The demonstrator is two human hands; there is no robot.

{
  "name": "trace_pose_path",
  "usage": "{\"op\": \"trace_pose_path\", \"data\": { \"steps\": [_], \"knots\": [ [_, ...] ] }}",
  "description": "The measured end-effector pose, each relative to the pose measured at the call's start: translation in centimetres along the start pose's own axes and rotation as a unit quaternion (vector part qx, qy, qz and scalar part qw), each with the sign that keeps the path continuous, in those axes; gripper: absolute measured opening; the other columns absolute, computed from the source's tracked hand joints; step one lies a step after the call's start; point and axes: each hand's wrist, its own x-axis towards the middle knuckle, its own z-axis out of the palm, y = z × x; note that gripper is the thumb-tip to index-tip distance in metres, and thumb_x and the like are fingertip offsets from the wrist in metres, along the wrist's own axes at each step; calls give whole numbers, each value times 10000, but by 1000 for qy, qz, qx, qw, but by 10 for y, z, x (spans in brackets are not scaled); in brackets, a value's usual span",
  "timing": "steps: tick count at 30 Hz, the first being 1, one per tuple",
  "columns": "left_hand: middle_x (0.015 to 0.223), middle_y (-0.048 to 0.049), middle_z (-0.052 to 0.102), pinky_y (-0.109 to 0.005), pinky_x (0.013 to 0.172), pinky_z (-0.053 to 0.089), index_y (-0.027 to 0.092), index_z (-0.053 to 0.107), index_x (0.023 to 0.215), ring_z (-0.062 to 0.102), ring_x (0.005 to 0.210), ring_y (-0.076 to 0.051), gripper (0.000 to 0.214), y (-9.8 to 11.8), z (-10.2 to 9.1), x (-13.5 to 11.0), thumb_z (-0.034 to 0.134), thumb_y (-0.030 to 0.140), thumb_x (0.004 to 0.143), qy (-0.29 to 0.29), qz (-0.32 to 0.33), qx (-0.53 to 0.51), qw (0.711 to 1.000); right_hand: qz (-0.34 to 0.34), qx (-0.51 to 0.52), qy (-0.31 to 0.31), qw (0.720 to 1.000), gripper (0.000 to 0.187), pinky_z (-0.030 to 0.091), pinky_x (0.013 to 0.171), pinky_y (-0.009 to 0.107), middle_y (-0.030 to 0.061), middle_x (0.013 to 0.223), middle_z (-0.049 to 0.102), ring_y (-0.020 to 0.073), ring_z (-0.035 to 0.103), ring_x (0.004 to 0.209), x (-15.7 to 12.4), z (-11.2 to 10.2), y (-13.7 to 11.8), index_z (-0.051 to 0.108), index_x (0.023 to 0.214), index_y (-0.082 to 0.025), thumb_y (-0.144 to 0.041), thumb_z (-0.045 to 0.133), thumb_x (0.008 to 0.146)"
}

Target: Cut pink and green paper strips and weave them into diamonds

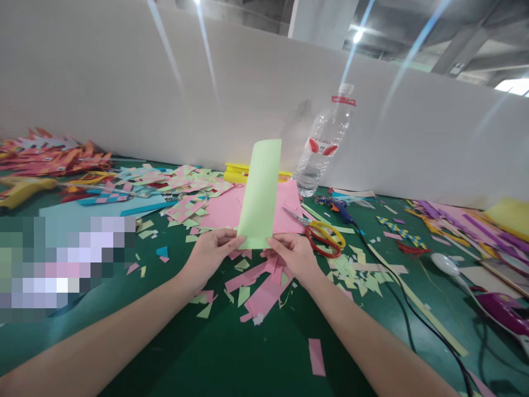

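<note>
A light green strip of paper (260,193) stands upright between my hands, its top edge curling a little. My left hand (212,253) pinches the lower left corner between thumb and fingers. At the lower right corner, my right hand (295,256) grips the same strip. Behind it lies pink paper (223,212) on the green table. Scissors with red and yellow handles (326,237) rest just beyond my right hand, blades pointing left. Pink paper strips (264,295) and green scraps lie below my hands.
A clear plastic bottle (324,146) stands by the white partition (165,99). A yellow glue gun (25,193) lies at left, a blue one (339,207) with a black cord at right. Woven paper pieces (190,187) pile up at the back. A purple-and-white device (500,311) sits far right.
</note>
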Motion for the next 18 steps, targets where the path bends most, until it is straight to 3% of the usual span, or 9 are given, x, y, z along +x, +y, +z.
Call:
{"op": "trace_pose_path", "data": {
  "steps": [10,18],
  "knots": [
    [849,-52,730,-295,687,523,171,670,920,687,770,-222,360,4,4,-3,652,473,724,-15,29,21,999,-10,-9,37,999,257,520,543,254,28,628,681,129,618,519,0,1,-6,683,734,-150,-406,681,711],
    [688,-28,686,-287,637,495,159,634,911,635,640,-174,371,0,4,-2,625,488,742,-13,54,45,997,7,8,32,999,286,492,481,242,14,580,640,105,558,455,0,2,-4,650,729,-150,-432,678,695]
  ]
}}
